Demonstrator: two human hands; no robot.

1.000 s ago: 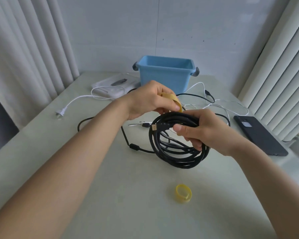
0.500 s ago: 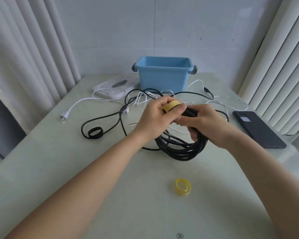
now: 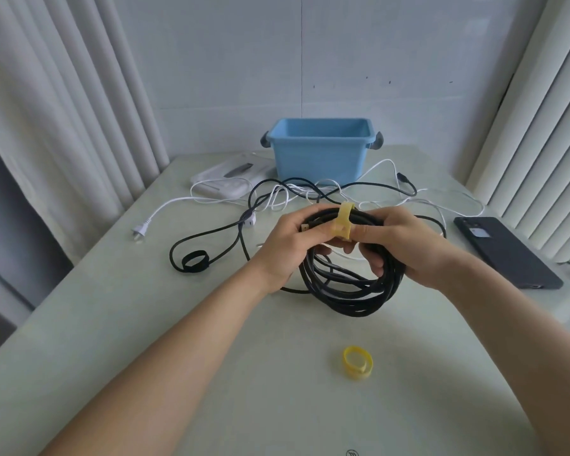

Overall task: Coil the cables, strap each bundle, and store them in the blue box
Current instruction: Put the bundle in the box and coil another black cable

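A coiled black cable (image 3: 352, 291) hangs between both hands above the table's middle. A yellow strap (image 3: 343, 222) is wrapped over the top of the coil, between my thumbs. My left hand (image 3: 293, 245) grips the coil just left of the strap. On the strap's right side my right hand (image 3: 405, 245) holds the coil, its thumb beside the strap. The blue box (image 3: 320, 153) stands open at the back of the table. A second yellow strap (image 3: 357, 362), rolled into a ring, lies on the table in front of the coil.
Loose white cables (image 3: 277, 199) and a black cable (image 3: 211, 235) with a black strap loop (image 3: 195, 260) sprawl behind and left of my hands. A white plug (image 3: 140, 229) lies at the left. A black phone (image 3: 507, 251) lies at the right, a white device (image 3: 227, 179) beside the box.
The yellow strap has gone from my left fingers to wrapped over the top of the coil. My hands have moved apart to either side of it, and the coil sits lower.
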